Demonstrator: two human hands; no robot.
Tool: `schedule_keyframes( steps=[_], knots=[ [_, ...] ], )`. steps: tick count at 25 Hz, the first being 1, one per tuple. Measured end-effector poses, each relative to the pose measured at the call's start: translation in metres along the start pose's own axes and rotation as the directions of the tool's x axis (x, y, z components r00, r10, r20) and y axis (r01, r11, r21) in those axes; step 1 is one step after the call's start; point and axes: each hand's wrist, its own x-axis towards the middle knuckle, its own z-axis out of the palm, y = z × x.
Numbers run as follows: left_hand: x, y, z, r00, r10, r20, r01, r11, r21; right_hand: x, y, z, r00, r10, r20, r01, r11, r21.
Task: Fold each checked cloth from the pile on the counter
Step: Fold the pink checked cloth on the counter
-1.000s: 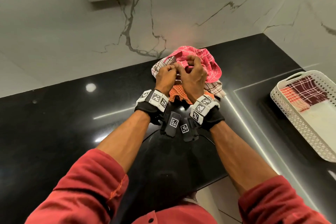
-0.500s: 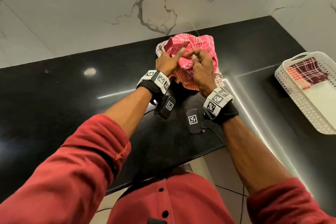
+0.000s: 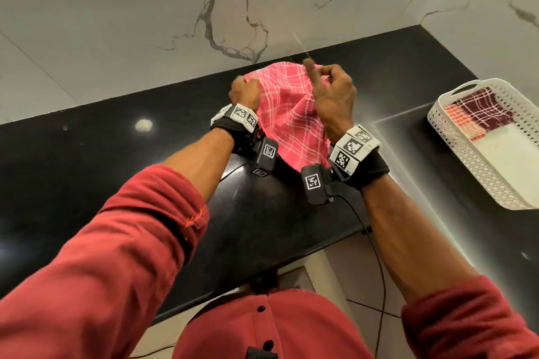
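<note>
A pink checked cloth hangs spread between my two hands above the black counter. My left hand grips its upper left edge in a closed fist. My right hand pinches the upper right edge, with one finger pointing up. The lifted cloth hides the rest of the pile behind it. Both wrists wear black bands with white tag markers.
A white perforated basket stands on the counter at the right, holding a folded dark red checked cloth and an orange checked one. A marble wall rises behind the counter. The counter's front edge runs below my forearms, with a thin cable hanging there.
My hands have moved apart and risen from the pile, lifting the pink cloth and spreading it out. The other cloths of the pile are no longer visible.
</note>
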Motion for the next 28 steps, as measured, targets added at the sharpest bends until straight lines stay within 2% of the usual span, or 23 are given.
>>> schedule_keyframes(
  steps=[2, 4, 5, 6, 7, 8, 9, 10, 11, 12, 13, 14, 16, 18, 21, 23, 24, 25, 26, 28],
  knots=[
    [-0.002, 0.021, -0.02, 0.985, -0.052, -0.163, 0.025, 0.986, -0.163, 0.004, -0.002, -0.004, 0.964, -0.068, 0.256, 0.13, 0.964, -0.234],
    [0.004, 0.036, -0.051, 0.953, -0.062, -0.297, -0.003, 0.977, -0.212, 0.009, -0.006, -0.003, 0.85, -0.073, 0.521, 0.344, 0.828, -0.444],
    [0.006, 0.041, -0.067, 0.942, -0.059, -0.331, -0.011, 0.978, -0.206, 0.011, -0.008, 0.002, 0.806, -0.053, 0.59, 0.43, 0.737, -0.522],
    [0.005, 0.041, -0.086, 0.93, -0.056, -0.362, -0.02, 0.979, -0.203, 0.01, -0.012, 0.012, 0.789, -0.04, 0.614, 0.49, 0.644, -0.587],
    [0.005, 0.038, -0.099, 0.923, -0.045, -0.381, -0.025, 0.984, -0.177, 0.007, -0.017, 0.021, 0.805, -0.078, 0.589, 0.528, 0.547, -0.649],
    [0.006, 0.031, -0.111, 0.912, -0.038, -0.407, -0.016, 0.991, -0.13, 0.0, -0.023, 0.035, 0.82, -0.189, 0.54, 0.558, 0.469, -0.684],
    [0.003, 0.024, -0.123, 0.893, -0.056, -0.446, -0.006, 0.991, -0.136, -0.009, -0.029, 0.05, 0.808, -0.337, 0.483, 0.588, 0.437, -0.68],
    [0.001, 0.017, -0.132, 0.897, -0.061, -0.438, 0.016, 0.994, -0.104, -0.022, -0.036, 0.066, 0.776, -0.46, 0.432, 0.626, 0.474, -0.619],
    [0.0, 0.013, -0.136, 0.908, -0.112, -0.403, 0.056, 0.987, -0.149, -0.037, -0.043, 0.081, 0.755, -0.519, 0.401, 0.654, 0.55, -0.519],
    [-0.007, 0.011, -0.14, 0.933, -0.158, -0.324, 0.087, 0.971, -0.222, -0.053, -0.047, 0.097, 0.756, -0.514, 0.406, 0.653, 0.629, -0.421],
    [-0.014, 0.009, -0.143, 0.959, -0.18, -0.221, 0.087, 0.923, -0.376, -0.067, -0.05, 0.114, 0.784, -0.443, 0.434, 0.607, 0.692, -0.39],
    [-0.023, 0.01, -0.147, 0.974, -0.185, -0.128, 0.093, 0.849, -0.521, -0.079, -0.05, 0.132, 0.816, -0.342, 0.466, 0.548, 0.714, -0.436],
    [-0.042, 0.008, -0.156, 0.988, -0.151, -0.016, 0.098, 0.715, -0.692, -0.098, -0.045, 0.158, 0.846, -0.267, 0.461, 0.506, 0.674, -0.538],
    [-0.049, 0.0, -0.173, 0.991, -0.131, -0.036, 0.058, 0.647, -0.76, -0.112, -0.046, 0.169, 0.854, -0.33, 0.403, 0.504, 0.716, -0.483],
    [-0.038, -0.02, -0.216, 0.974, -0.187, -0.124, 0.006, 0.574, -0.819, -0.118, -0.058, 0.173, 0.857, -0.461, 0.231, 0.514, 0.797, -0.316],
    [-0.022, -0.042, -0.253, 0.945, -0.29, -0.153, 0.042, 0.57, -0.821, -0.121, -0.074, 0.18, 0.795, -0.549, 0.259, 0.598, 0.78, -0.182],
    [-0.02, -0.052, -0.273, 0.935, -0.319, -0.155, 0.067, 0.588, -0.806, -0.125, -0.082, 0.184, 0.735, -0.591, 0.333, 0.65, 0.754, -0.096],
    [-0.016, -0.064, -0.289, 0.945, -0.314, -0.091, 0.111, 0.57, -0.814, -0.13, -0.089, 0.188, 0.669, -0.615, 0.417, 0.681, 0.732, -0.012],
    [-0.013, -0.074, -0.303, 0.956, -0.294, 0.01, 0.183, 0.567, -0.803, -0.135, -0.097, 0.191, 0.613, -0.613, 0.498, 0.684, 0.728, 0.053],
    [-0.002, -0.079, -0.321, 0.963, -0.27, 0.01, 0.176, 0.6, -0.78, -0.138, -0.11, 0.196, 0.539, -0.508, 0.672, 0.629, 0.773, 0.08]
  ],
)
